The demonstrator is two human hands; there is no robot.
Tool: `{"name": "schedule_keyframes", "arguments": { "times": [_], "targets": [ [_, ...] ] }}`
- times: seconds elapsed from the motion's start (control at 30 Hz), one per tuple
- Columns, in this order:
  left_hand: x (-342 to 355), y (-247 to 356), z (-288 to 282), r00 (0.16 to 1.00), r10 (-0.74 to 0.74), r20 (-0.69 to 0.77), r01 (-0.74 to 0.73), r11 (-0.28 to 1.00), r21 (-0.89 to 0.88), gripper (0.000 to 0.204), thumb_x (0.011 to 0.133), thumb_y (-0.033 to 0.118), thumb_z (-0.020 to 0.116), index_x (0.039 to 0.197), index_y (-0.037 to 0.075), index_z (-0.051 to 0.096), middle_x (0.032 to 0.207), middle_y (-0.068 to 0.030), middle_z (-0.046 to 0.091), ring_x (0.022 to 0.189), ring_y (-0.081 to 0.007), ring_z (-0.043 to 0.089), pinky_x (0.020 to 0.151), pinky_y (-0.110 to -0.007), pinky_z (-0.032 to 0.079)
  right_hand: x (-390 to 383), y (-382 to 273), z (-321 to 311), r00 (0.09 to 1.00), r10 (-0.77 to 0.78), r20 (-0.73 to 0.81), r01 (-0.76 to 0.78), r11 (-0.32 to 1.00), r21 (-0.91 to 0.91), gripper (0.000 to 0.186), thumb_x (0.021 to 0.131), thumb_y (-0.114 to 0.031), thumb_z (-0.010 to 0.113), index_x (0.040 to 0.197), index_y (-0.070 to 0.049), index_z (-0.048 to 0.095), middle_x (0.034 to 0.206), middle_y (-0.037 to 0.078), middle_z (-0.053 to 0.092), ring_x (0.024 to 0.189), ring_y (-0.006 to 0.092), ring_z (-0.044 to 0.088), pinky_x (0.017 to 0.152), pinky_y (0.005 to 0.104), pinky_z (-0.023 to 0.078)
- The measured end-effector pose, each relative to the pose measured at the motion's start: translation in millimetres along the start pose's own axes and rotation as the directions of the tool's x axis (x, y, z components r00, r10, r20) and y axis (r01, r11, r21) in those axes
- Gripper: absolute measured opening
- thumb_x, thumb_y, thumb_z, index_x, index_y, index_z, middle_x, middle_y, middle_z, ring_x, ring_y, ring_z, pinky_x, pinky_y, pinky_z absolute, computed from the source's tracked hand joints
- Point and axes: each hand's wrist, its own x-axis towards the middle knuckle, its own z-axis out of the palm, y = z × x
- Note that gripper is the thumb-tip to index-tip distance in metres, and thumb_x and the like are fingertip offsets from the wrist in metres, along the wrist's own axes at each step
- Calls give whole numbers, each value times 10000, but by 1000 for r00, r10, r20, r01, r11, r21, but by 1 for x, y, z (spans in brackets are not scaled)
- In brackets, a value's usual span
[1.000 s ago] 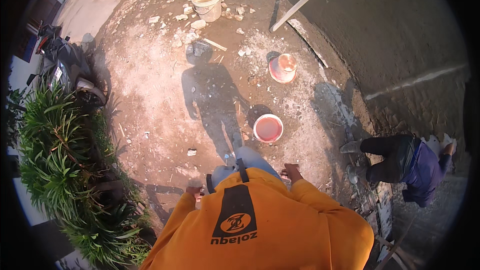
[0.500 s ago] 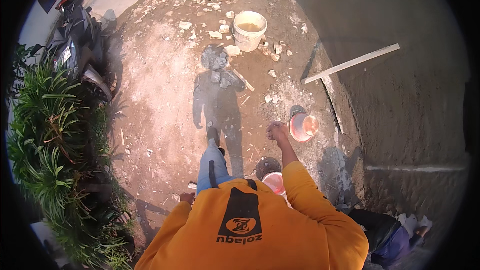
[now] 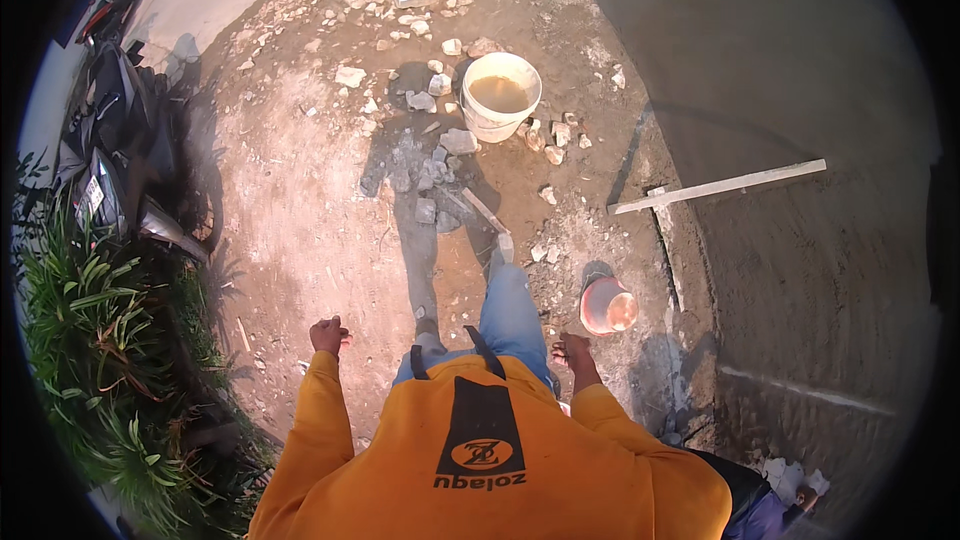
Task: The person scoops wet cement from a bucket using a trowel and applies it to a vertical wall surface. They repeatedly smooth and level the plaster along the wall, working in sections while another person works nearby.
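On sunlit, stone-littered ground [image 3: 290, 230], your left hand [image 3: 328, 336] and right hand [image 3: 573, 352] hang half-curled, apparently empty, the reddish bucket [image 3: 606, 307] just beyond the right, while the wood strip [image 3: 484, 210] by your leading foot [image 3: 505, 247] could trip you toward the pale bucket [image 3: 488, 126], spilling its liquid [image 3: 500, 93].

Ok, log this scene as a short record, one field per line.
Bare left hand: fingers loosely curled, nothing visible in it, above the brown dirt ground
Bare right hand: fingers partly curled, nothing visible in it, near the round reddish-pink bucket but apart from it
Ahead: round off-white bucket with murky brown liquid, pale rough stones around it
Right side: long straight pale bar reaching across the rough grey surface; co-worker's purple sleeve low down
Left side: leafy green plants, dark motorcycle beyond
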Motion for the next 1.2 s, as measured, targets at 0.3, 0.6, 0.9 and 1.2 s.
{"name": "schedule_keyframes", "arguments": {
  "times": [0.3,0.6,0.9,1.2],
  "targets": [
    [-1,83,148,983,-129,-132,128,992,-20,326,1024,230,608,1057,-95,615,784,-173,704,555,-238,690,457,-339,559,160,-510,172,823,-546,158,561,825,-71,258,972,-254,708,1084,-23,701,801,75,710,591,149,662,493,299,533],
    [-141,78,321,626,-744,-235,777,622,101,279,961,232,647,1018,-40,657,782,-181,713,608,-278,689,511,-377,542,391,-781,384,504,-749,430,772,167,-614,176,900,-132,629,998,-61,756,894,94,739,845,262,715,744,399,573],
    [-151,165,404,496,-789,-363,868,464,177,271,945,249,647,1009,-9,700,817,-180,728,671,-294,706,579,-396,552,509,-834,487,223,-129,966,365,-908,-206,161,890,-132,617,990,-89,735,1212,101,703,1237,258,605,1086,344,436],
    [-201,181,415,470,-778,-418,883,411,227,271,929,266,646,1000,23,743,852,-178,742,735,-309,722,647,-415,562,514,-790,456,732,-198,651,291,-773,-563,282,910,-204,639,1140,-101,767,1157,113,753,1048,264,741,868,462,579]
  ]
}}
